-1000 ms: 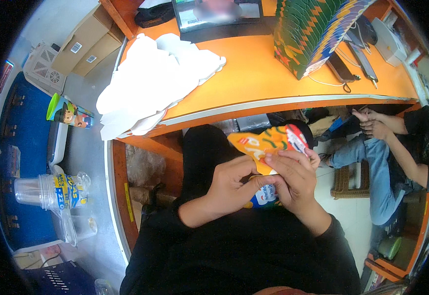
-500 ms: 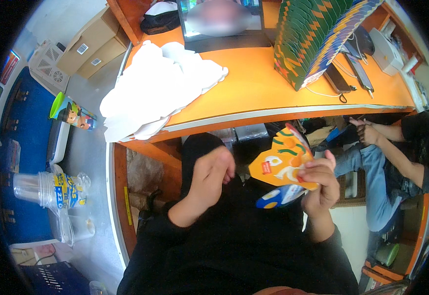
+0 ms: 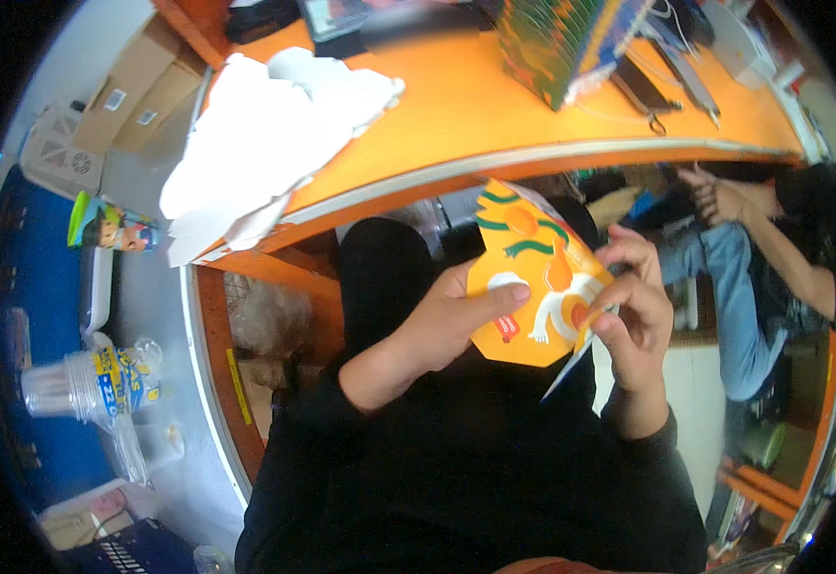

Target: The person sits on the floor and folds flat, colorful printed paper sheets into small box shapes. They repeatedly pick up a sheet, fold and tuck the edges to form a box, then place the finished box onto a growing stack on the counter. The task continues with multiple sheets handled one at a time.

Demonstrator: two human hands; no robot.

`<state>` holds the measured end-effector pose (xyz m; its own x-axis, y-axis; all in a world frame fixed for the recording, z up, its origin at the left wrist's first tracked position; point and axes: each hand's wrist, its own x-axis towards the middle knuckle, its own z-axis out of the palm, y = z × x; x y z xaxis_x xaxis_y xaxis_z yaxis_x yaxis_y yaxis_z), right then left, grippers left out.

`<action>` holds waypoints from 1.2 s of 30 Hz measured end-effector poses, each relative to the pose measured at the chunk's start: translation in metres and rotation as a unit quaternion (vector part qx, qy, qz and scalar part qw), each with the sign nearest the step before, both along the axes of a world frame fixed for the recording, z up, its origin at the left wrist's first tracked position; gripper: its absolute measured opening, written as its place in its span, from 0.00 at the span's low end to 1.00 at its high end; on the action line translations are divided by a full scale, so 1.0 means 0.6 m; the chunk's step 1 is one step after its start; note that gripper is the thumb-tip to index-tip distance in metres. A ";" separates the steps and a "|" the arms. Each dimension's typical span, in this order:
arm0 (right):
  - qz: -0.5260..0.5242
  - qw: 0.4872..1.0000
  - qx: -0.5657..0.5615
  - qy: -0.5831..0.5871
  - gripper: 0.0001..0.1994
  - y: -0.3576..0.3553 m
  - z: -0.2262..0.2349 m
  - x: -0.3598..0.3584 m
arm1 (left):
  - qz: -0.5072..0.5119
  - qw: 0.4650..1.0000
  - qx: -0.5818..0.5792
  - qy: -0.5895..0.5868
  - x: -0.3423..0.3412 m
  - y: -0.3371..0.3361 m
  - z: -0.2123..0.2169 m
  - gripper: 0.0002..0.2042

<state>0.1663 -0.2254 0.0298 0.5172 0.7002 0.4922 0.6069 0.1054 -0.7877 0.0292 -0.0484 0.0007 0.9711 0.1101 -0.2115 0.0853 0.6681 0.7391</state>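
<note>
Orange worktop (image 3: 427, 110) bears one heap of white sheets (image 3: 245, 139); two brown boxes (image 3: 131, 78) stand beyond its left end. One angular orange carton (image 3: 527, 263), printed green and white, lies between two hands: left hand (image 3: 445, 320) gripping, thumb flat on its face; right hand (image 3: 638, 320) half-curled, pinching its right edge.

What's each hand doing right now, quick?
Left hand: closed on the left side of the orange card, thumb on its printed face.
Right hand: closed, holding the card's right edge between thumb and fingers.
</note>
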 end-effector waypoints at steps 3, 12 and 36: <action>-0.011 0.999 -0.028 0.044 0.08 -0.012 -0.006 -0.004 | 0.006 0.999 0.032 -0.007 0.003 -0.016 -0.003 0.18; -0.044 0.988 0.074 0.129 0.06 -0.021 -0.036 -0.023 | 0.023 0.999 0.031 -0.018 0.011 -0.044 -0.019 0.17; -0.025 0.987 -0.025 0.154 0.34 -0.012 -0.090 -0.044 | -0.207 0.968 0.141 -0.018 -0.014 -0.031 -0.003 0.39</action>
<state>0.1400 -0.2324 -0.0241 0.6712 0.6895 0.2722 0.3413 0.0386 -0.9392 0.0205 -0.0673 -0.0009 0.9507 -0.2411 -0.1953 0.2735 0.3539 0.8944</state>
